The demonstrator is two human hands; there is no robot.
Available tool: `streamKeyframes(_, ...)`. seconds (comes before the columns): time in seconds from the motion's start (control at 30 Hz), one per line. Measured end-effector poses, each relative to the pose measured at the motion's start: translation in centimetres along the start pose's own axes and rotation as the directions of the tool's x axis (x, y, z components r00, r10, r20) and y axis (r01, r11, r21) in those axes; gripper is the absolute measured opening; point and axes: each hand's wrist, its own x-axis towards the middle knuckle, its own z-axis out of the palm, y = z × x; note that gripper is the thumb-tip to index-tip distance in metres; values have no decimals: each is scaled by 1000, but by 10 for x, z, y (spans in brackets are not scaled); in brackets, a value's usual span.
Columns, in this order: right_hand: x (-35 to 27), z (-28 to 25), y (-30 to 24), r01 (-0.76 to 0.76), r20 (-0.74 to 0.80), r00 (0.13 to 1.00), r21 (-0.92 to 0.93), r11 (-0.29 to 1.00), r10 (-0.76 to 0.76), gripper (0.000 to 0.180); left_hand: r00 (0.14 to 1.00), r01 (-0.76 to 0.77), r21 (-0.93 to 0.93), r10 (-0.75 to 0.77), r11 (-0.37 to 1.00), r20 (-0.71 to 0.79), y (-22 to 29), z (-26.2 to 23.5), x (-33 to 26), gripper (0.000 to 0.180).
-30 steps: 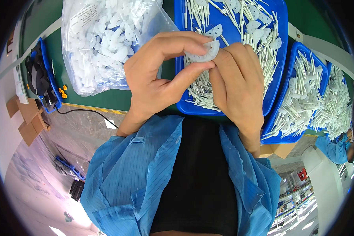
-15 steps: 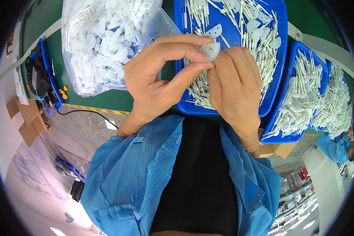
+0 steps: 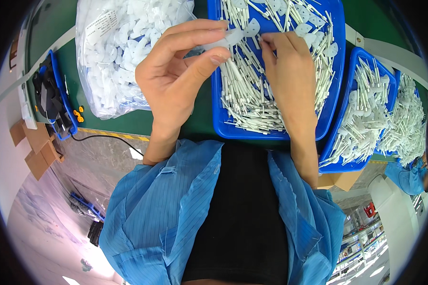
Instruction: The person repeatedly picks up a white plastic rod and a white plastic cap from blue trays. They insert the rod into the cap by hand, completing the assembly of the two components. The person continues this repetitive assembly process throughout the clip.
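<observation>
My left hand is raised between the bag and the large blue tray. Its thumb and fingers pinch several translucent white plastic pieces, which overlap like a small stack. Over the large blue tray is my right hand, apart from the left, its thumb and fingertips drawn together. A short bit of white rod shows beside those fingertips; whether they grip it I cannot tell. The tray holds many thin white rods and rounded white plates with small holes, one plate lying between my hands.
A clear plastic bag full of white plates lies at the left on the green table. Two more blue trays of rods stand at the right. A blue bin with black items and small orange parts sit far left.
My hands were together around a white plate and have parted. The left moved left and up with the white pieces; the right went up over the tray, its fingertips now among the parts.
</observation>
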Motion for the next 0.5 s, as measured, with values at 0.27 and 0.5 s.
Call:
streamKeyframes(0.27, -6, -28, -19, -155, 57, 987, 189, 970, 147, 17, 994, 112, -128, -109, 985, 33, -2, 2, -2, 23)
streamKeyframes(0.5, -17, -68, -60, -253, 222, 962, 514, 819, 158, 12, 983, 162, -296, -181, 941, -37, 4, 13, 0, 18)
